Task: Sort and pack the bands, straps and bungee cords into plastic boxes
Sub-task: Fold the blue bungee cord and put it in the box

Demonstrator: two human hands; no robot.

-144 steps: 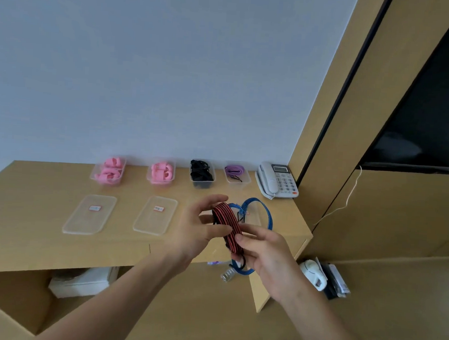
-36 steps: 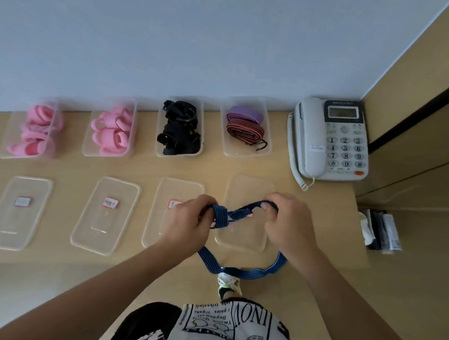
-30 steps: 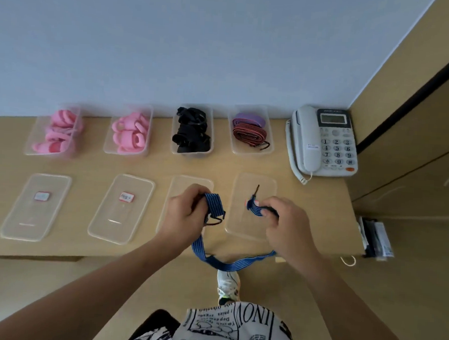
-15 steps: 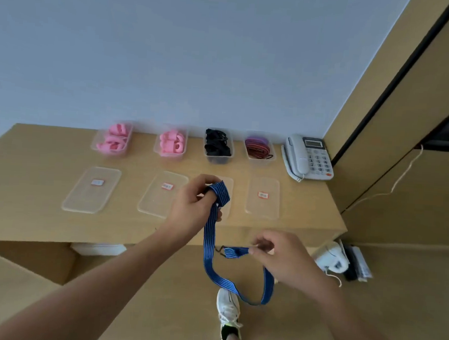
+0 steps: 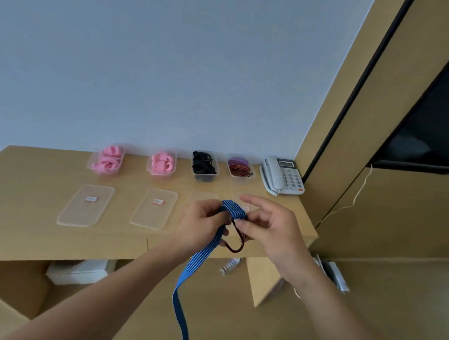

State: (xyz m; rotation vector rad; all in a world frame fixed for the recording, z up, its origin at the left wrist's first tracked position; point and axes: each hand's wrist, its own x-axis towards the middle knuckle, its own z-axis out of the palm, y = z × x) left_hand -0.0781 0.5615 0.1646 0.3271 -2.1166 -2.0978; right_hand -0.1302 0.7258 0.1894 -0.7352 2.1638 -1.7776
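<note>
**An office-like room with a built-in desk**

An office or study is suggested by a light wooden desk point(image 5: 30, 234) set against a plain pale wall point(image 5: 145, 73). A corded desk telephone point(image 5: 283, 177) with a keypad is placed at the desk's far right corner. Matching wooden panelling point(image 5: 352, 125) is seen at the right, where a dark screen point(image 5: 436, 125) is mounted. A thin cable point(image 5: 358, 193) is hung below the screen.
</note>
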